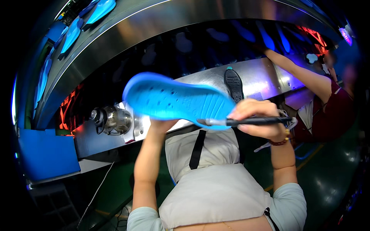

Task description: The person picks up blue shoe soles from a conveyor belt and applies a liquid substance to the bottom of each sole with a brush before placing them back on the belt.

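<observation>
A bright blue shoe sole (pixel 173 98) is held up in front of me, its inner face with small holes and ridges turned toward me. My left hand (pixel 163 125) supports it from below; its fingers are hidden behind the sole. My right hand (pixel 258 115) is closed round a black-handled brush (pixel 266 121). The brush's pale tip lies against the sole's near edge at the heel end, slightly blurred. Beyond the right hand, a black sole (pixel 233 82) with a small teal tip rests on the metal ledge.
A clear jug with a dark lid (pixel 115 120) stands on the metal ledge (pixel 192 79) at left. Behind runs a dark line with soles under purple light. More blue soles (pixel 72 35) lie on the upper belt. At right, a co-worker's arm (pixel 300 73) reaches into the line.
</observation>
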`<state>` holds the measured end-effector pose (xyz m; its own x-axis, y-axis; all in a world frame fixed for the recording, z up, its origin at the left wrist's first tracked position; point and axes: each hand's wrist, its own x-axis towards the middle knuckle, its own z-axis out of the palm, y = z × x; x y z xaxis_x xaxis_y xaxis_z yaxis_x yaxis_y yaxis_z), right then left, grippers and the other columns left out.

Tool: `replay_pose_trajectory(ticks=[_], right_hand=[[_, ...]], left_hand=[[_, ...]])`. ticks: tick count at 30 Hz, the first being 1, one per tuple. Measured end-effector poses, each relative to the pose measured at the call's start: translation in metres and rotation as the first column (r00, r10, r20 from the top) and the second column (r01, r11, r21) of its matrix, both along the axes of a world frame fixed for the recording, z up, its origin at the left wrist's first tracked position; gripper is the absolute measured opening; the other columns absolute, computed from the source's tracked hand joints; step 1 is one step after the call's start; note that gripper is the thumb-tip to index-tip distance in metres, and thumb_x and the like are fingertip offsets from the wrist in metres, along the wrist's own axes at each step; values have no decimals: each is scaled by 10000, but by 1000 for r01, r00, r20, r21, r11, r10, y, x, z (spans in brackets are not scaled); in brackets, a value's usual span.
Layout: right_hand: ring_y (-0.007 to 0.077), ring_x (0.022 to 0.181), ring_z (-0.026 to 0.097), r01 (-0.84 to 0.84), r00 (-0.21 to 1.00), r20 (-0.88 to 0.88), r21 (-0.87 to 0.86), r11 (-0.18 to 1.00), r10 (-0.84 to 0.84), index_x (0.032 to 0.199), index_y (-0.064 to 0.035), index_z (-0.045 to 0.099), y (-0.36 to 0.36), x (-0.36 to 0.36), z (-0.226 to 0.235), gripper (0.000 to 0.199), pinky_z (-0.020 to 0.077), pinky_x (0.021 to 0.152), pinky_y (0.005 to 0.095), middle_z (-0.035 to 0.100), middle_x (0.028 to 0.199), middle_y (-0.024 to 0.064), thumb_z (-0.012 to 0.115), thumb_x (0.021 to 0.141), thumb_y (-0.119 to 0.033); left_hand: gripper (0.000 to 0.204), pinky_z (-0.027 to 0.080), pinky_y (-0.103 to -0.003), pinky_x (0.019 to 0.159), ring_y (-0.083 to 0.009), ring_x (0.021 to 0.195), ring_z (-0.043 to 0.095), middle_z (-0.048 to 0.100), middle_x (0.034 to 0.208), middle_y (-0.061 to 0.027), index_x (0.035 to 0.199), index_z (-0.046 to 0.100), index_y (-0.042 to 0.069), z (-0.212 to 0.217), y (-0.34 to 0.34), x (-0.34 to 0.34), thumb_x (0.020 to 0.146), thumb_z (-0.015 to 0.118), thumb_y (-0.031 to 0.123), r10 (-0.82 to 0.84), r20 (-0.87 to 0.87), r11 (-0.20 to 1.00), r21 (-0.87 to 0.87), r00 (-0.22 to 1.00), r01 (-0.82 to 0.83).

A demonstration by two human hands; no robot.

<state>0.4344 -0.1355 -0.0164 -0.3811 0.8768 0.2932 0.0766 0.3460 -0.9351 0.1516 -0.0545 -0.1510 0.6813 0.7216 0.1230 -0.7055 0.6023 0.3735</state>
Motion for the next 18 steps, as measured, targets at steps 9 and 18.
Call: replay_pose_trajectory(ticks=[9, 18], right_hand=[[200, 795, 593, 241, 967, 107, -74, 968, -232, 819, -10, 646, 19, -27, -64, 143, 464, 721, 282, 624, 838, 106, 654, 684, -56], [227, 743, 577, -180, 934, 355, 393, 902, 32, 716, -43, 583, -24, -49, -35, 118, 453, 650, 318, 582, 728, 79, 622, 605, -37]], left_hand=[[890, 371, -462, 949, -340, 1141, 434, 428, 1248, -208, 1327, 298, 76, 28, -28, 76, 762, 159, 750, 14, -417, 969, -217, 909, -114], [884, 404, -469, 904, -336, 1015, 522, 534, 1092, -204, 1240, 388, 57, 27, -5, 54, 758, 137, 754, 203, -318, 964, -99, 926, -246]])
